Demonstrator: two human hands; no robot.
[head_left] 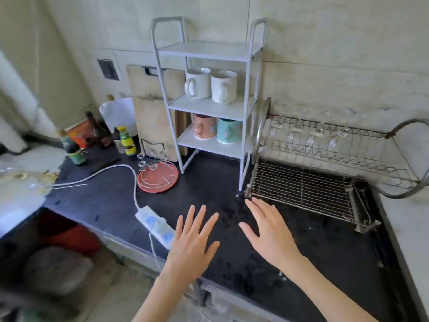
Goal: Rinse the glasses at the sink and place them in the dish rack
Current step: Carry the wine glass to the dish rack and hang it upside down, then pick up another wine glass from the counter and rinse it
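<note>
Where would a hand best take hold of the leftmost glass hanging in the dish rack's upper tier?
By the bowl, from the front. The leftmost glass hangs upside down in the dish rack, its foot caught in the upper wires, its bowl hanging free below. Probably cup the bowl, then lift and draw it forward. Both the left hand and the right hand are open and empty.

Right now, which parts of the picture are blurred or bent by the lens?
In the head view, the glasses hanging in the dish rack are faint and hard to count; the far left edge is smeared and overexposed; the white shelf leans from wide-angle distortion; both open hands, left hand and right hand, are fairly sharp.
</note>
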